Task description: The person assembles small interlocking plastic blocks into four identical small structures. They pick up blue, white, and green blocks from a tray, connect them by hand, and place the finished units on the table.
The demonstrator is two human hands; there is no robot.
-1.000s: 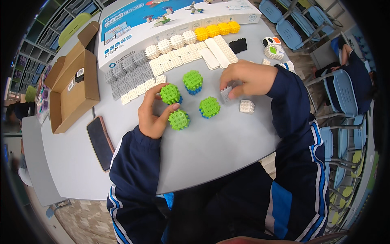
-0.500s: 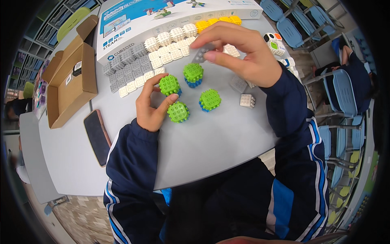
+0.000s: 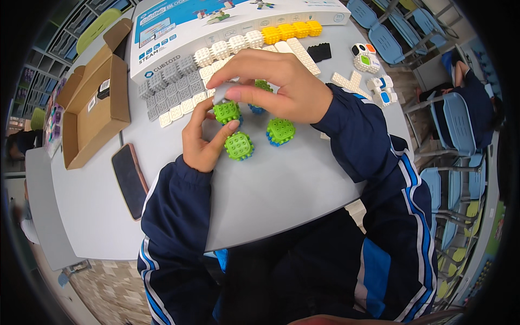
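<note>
My left hand (image 3: 200, 145) grips a green-topped block (image 3: 226, 112) between thumb and fingers, near the middle of the table. Just over that block, my right hand (image 3: 290, 84) pinches a grey studded piece (image 3: 220, 93); whether the two touch, I cannot tell. One green-and-blue block (image 3: 239, 146) sits right in front of my left hand, and a second green-and-blue block (image 3: 280, 131) stands to its right. Behind my right fingers a third green-topped block (image 3: 263, 85) is partly hidden.
Rows of grey blocks (image 3: 173, 97), white blocks (image 3: 220, 50) and yellow blocks (image 3: 292, 31) line a large printed box (image 3: 189, 32). At the right lie a black piece (image 3: 319, 52) and white modules (image 3: 366, 60). An open cardboard box (image 3: 108, 119) and a phone (image 3: 129, 181) are at left.
My right hand has moved left and down with the grey piece, from above the back green block to over the one in my left hand. My left hand has stayed in place.
</note>
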